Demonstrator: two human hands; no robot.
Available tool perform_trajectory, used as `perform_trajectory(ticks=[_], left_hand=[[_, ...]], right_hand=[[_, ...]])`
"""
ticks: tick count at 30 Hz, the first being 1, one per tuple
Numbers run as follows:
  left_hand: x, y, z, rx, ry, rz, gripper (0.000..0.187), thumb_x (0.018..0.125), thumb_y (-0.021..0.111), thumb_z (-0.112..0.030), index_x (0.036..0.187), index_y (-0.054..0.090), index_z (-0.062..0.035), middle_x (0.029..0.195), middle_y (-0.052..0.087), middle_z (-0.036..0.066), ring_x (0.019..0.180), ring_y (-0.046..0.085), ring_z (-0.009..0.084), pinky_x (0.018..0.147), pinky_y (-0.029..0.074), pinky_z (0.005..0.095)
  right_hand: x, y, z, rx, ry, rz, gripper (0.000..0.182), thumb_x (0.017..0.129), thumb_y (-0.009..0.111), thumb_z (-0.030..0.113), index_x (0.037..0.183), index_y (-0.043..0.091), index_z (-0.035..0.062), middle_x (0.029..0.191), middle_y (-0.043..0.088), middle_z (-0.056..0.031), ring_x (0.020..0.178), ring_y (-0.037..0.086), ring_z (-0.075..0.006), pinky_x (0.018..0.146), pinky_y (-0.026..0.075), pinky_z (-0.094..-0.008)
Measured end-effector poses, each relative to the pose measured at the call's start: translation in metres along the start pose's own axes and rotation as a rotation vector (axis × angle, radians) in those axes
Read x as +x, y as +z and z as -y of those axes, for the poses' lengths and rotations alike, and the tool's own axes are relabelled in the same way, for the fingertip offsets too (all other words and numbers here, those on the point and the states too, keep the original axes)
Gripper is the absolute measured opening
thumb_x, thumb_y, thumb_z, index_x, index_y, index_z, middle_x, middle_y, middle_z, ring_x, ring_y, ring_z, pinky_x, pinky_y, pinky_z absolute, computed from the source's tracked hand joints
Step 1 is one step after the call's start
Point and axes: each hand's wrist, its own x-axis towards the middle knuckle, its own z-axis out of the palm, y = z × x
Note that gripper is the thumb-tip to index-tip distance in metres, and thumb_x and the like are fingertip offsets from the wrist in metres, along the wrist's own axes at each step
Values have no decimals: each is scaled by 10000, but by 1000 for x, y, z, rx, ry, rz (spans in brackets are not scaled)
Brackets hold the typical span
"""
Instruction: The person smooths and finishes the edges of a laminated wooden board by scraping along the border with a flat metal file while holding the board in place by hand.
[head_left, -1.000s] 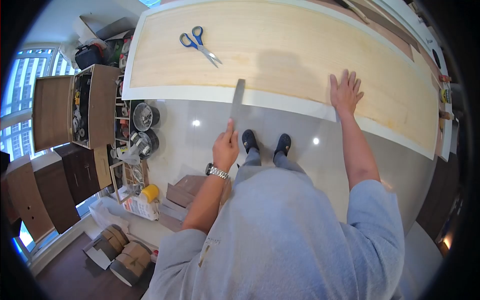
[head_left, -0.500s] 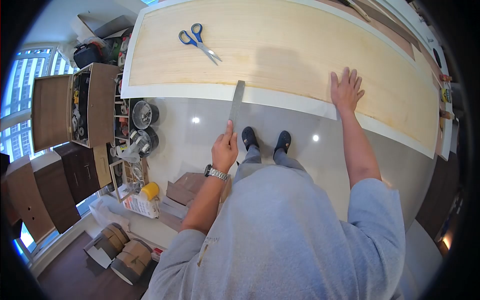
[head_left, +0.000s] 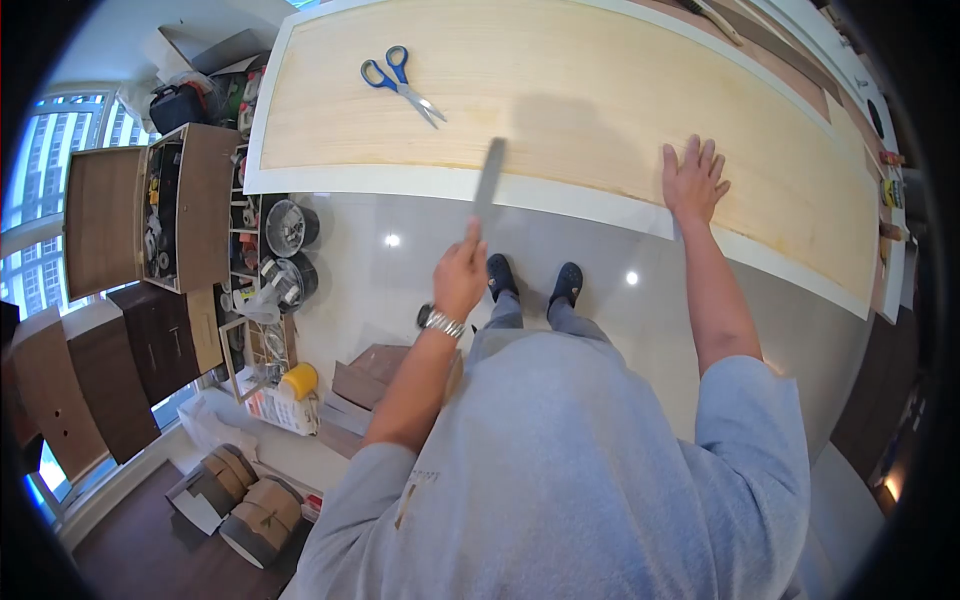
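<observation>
While your left hand (head_left: 461, 278) closes around the near end of the flat metal file (head_left: 488, 177), the blade points up the frame and its tip lies over the near edge of the pale veneer sheet (head_left: 560, 90), at centre frame. Your right hand (head_left: 692, 180) lies open and flat, gripping nothing, palm pressed on the veneer right of centre. Judged from this, you are dressing the veneer's edge where it meets the white board (head_left: 420, 183) beneath: keep the file low and angled along the edge, stroke with even pressure, and keep the flat hand close to the working spot so the sheet cannot lift. The board's near edge runs left to right across the frame; bare floor lies below it around your feet. Blue-handled scissors (head_left: 398, 82) rest on the veneer at upper left, well apart from the file. Storage bins (head_left: 290, 255) crowd the left.
</observation>
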Motion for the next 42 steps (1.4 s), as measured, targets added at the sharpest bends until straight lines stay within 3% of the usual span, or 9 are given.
perform_trajectory(ticks=[4, 7, 10, 17, 23, 26, 29, 35, 42], left_hand=[[42, 16, -26, 14, 68, -4, 491, 990, 636, -216, 1473, 550, -209, 744, 635, 165, 669, 623, 362, 624, 524, 473], [7, 2, 2, -68, 88, -75, 483, 991, 638, -219, 1467, 557, -205, 738, 631, 161, 673, 622, 360, 623, 519, 471], [-24, -15, 13, -20, -31, 23, 489, 992, 637, -223, 1472, 548, -196, 744, 632, 164, 688, 624, 359, 628, 515, 464], [36, 17, -25, 1, 85, -5, 495, 991, 633, -218, 1476, 542, -184, 767, 641, 174, 708, 628, 375, 638, 512, 483], [-26, -8, 7, -55, -18, 44, 478, 995, 625, -226, 1467, 550, -213, 779, 658, 184, 685, 629, 397, 621, 511, 501], [8, 22, -13, -98, 89, -26, 484, 992, 630, -231, 1470, 549, -213, 751, 645, 182, 656, 622, 396, 607, 510, 498], [36, 23, -43, -4, 74, 63, 524, 989, 638, -181, 1498, 513, -174, 758, 644, 188, 683, 614, 381, 642, 509, 455], [-41, -6, 4, -36, 0, 8, 475, 1004, 609, -245, 1474, 539, -222, 750, 640, 175, 648, 610, 405, 583, 504, 493], [34, 33, -48, 48, 106, 35, 516, 991, 636, -193, 1491, 519, -143, 773, 658, 176, 685, 628, 367, 630, 517, 465]], right_hand=[[1, -5, -3, 10, -3, 15, 783, 1009, 341, 679, 1619, 285, 191, 1701, 195, -97, 1567, 134, -360, 1217, 117, -658], [2, -4, 1, 10, -5, 27, 774, 1012, 349, 670, 1616, 290, 190, 1700, 197, -97, 1565, 140, -363, 1217, 116, -657], [-3, 3, -6, -7, 0, 16, 771, 1012, 353, 667, 1615, 292, 189, 1702, 192, -100, 1565, 141, -364, 1218, 116, -655], [-1, -5, -2, 0, -4, 22, 778, 1012, 350, 673, 1617, 287, 187, 1703, 187, -104, 1565, 139, -364, 1216, 118, -654], [0, 4, -4, -7, -5, -8, 779, 1013, 345, 676, 1614, 292, 184, 1702, 190, -104, 1564, 140, -369, 1214, 123, -658], [0, 3, 0, 9, -15, -15, 777, 1013, 343, 676, 1613, 294, 185, 1701, 190, -108, 1563, 139, -374, 1213, 125, -660], [-3, 2, -5, -4, -15, 20, 772, 1015, 344, 673, 1613, 292, 187, 1700, 190, -114, 1561, 141, -378, 1211, 127, -663], [-1, 5, -4, -1, -18, -8, 772, 1014, 346, 671, 1614, 287, 189, 1701, 186, -115, 1558, 151, -380, 1204, 131, -671], [0, 0, -3, -1, -24, 1, 777, 1012, 346, 675, 1610, 292, 180, 1699, 188, -119, 1556, 155, -383, 1203, 137, -671]])
